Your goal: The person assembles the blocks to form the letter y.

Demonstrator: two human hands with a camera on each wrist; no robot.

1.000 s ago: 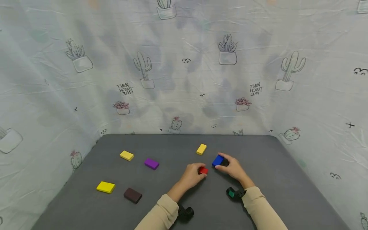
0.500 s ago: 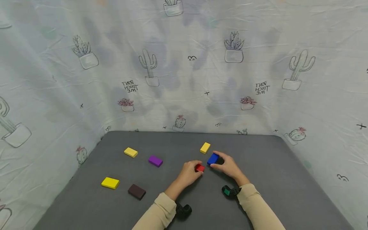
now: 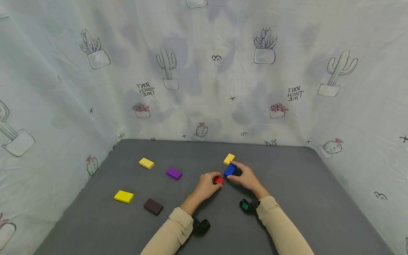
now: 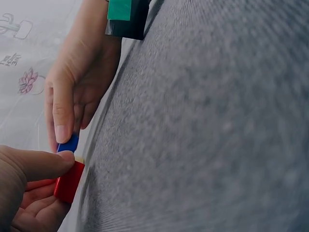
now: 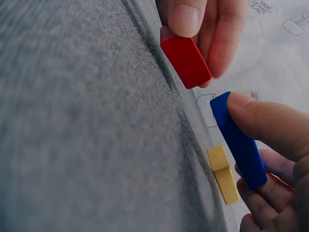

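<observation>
My left hand (image 3: 206, 186) pinches a red block (image 3: 219, 180) between thumb and fingers; in the left wrist view the red block (image 4: 69, 181) stands partly behind the thumb. A blue block (image 3: 230, 170) is gripped by my right hand (image 3: 248, 177), thumb on the near end and fingers at the far end. The right wrist view shows the blue block (image 5: 239, 140) and the red block (image 5: 186, 61) close together with a gap between them. Just behind the blue block lies a light yellow block (image 3: 229, 159), apart from both hands.
On the grey table (image 3: 271, 159) to the left lie a purple block (image 3: 174, 173), a pale yellow block (image 3: 146, 163), a bright yellow block (image 3: 124, 196) and a dark brown block (image 3: 153, 206). A cactus-print cloth (image 3: 188, 95) hangs behind.
My right hand has carried the blue block leftward, nearer the red block and the light yellow block. My left hand still holds the red block. The head view has shifted slightly.
</observation>
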